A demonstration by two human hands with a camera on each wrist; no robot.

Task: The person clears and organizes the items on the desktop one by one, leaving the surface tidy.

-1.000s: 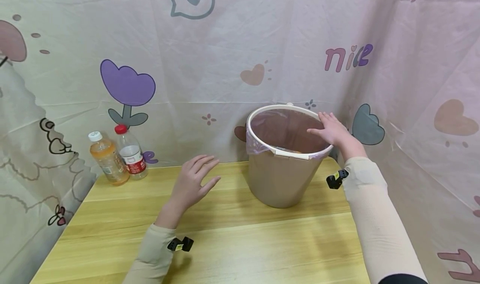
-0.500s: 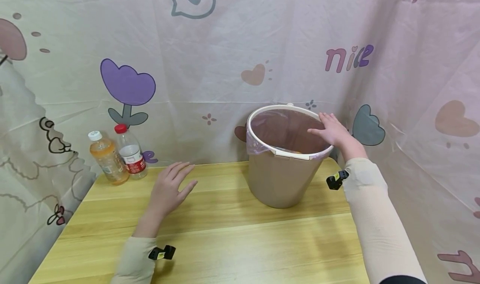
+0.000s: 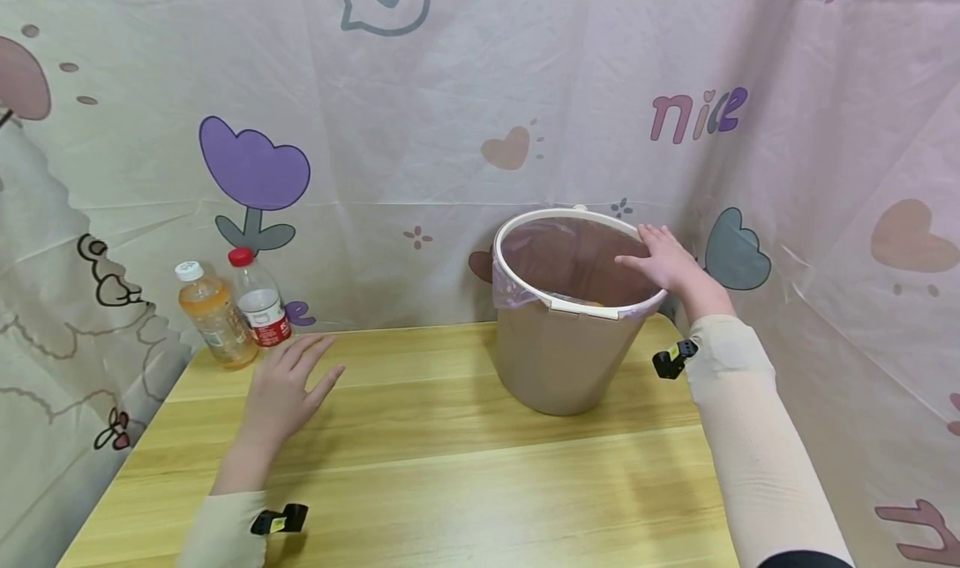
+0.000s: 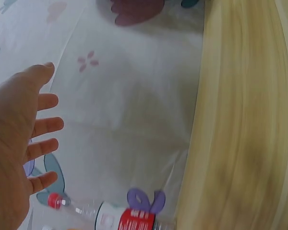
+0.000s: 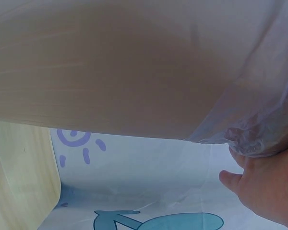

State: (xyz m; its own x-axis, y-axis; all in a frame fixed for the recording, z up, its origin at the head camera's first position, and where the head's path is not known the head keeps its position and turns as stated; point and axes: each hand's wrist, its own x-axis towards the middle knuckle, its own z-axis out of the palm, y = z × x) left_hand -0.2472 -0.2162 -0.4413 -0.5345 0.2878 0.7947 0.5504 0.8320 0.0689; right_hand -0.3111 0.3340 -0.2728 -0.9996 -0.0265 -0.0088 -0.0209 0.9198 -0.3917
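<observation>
My left hand point(image 3: 279, 391) is over the left part of the wooden table, fingers extended and thumb apart, holding nothing. Just beyond its fingertips stands a clear plastic bottle point(image 3: 262, 304) with a red cap and red-and-white label, its base partly hidden by the hand. Beside it on the left is a bottle of orange drink point(image 3: 216, 318) with a white cap. In the left wrist view, the red-capped bottle point(image 4: 127, 218) shows below the spread fingers. My right hand point(image 3: 670, 264) rests on the right rim of a beige trash can point(image 3: 562, 360), fingers straight.
A thin purple plastic bag point(image 3: 512, 289) lines the trash can, folded over under its white rim ring point(image 3: 585, 308). Something small and orange, mostly hidden, shows inside. A printed cloth point(image 3: 405, 151) hangs behind and beside the table point(image 3: 450, 485).
My left hand has moved left across the table, from near the middle to just in front of the bottles. The right hand and the trash can have stayed in place.
</observation>
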